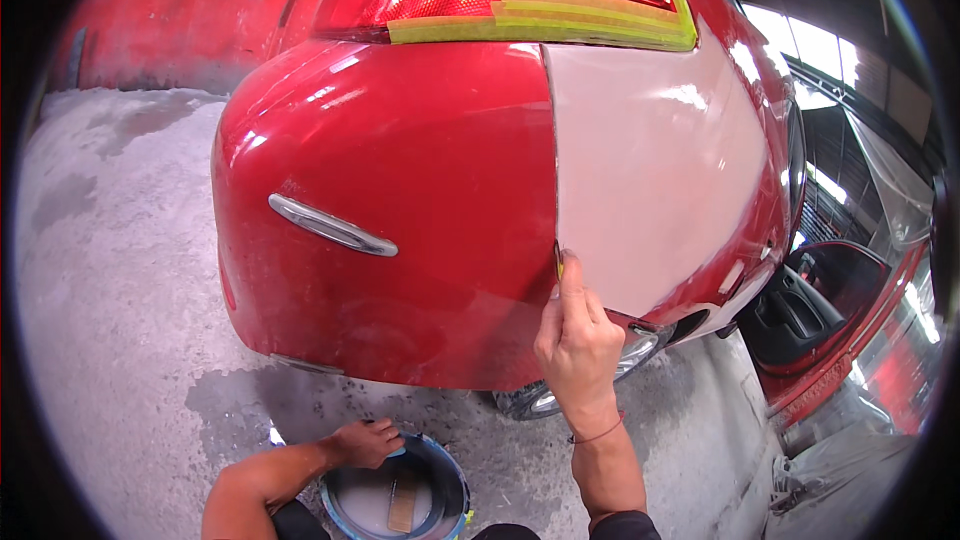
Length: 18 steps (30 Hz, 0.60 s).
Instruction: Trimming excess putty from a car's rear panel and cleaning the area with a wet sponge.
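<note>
My right hand [580,335] reaches up to the car's rear corner, its index finger pointing along the dark seam between the glossy red bumper [420,160] and the pale, primer-coated panel [650,180]. A small thin piece, dark with a yellow edge [559,262], is pinched at its fingertips against the seam. Low on the left, my left hand [368,442] is closed at the rim of a blue bucket [334,512]. A bit of light blue shows under its fingers; what it is stays unclear. Cloudy water and a brown rectangular block [401,506] are inside the bucket.
Yellow-green masking tape [590,22] borders the red tail light [430,2] above. A chrome trim strip [333,225] crosses the bumper. Beyond the wheel [540,400], a detached-looking or opened car door [815,320] stands at right. The concrete floor [120,270] has wet patches.
</note>
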### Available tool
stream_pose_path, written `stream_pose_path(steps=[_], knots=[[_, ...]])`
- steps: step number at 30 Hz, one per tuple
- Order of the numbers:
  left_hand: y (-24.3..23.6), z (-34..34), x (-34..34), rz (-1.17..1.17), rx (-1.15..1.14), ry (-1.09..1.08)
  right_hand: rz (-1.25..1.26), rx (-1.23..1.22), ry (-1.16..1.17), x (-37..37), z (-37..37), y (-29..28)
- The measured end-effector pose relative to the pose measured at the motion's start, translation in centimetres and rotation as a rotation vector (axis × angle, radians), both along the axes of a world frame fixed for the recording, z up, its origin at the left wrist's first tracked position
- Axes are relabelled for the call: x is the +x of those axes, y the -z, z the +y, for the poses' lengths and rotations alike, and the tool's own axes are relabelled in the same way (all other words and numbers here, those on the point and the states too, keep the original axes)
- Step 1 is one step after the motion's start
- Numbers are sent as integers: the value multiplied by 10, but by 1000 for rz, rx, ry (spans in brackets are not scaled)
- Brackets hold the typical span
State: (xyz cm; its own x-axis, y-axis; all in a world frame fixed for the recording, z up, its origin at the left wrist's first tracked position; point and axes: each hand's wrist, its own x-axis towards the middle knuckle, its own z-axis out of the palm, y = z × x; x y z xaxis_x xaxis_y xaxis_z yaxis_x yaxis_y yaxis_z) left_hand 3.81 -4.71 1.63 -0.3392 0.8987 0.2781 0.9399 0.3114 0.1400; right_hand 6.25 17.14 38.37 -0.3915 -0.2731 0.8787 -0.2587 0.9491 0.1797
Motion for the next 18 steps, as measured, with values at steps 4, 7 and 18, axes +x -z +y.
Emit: stream_pose_path(steps=[4, 7, 18], knots=[[-12, -1, 2, -31, -17, -10, 3, 3, 1, -2, 1, 2], [-9, -4, 3, -27, -56, -39, -18, 5, 15, -1, -2, 2], [-15, -7, 3, -7, -33, -13, -43, -38, 15, 5, 6, 12]])
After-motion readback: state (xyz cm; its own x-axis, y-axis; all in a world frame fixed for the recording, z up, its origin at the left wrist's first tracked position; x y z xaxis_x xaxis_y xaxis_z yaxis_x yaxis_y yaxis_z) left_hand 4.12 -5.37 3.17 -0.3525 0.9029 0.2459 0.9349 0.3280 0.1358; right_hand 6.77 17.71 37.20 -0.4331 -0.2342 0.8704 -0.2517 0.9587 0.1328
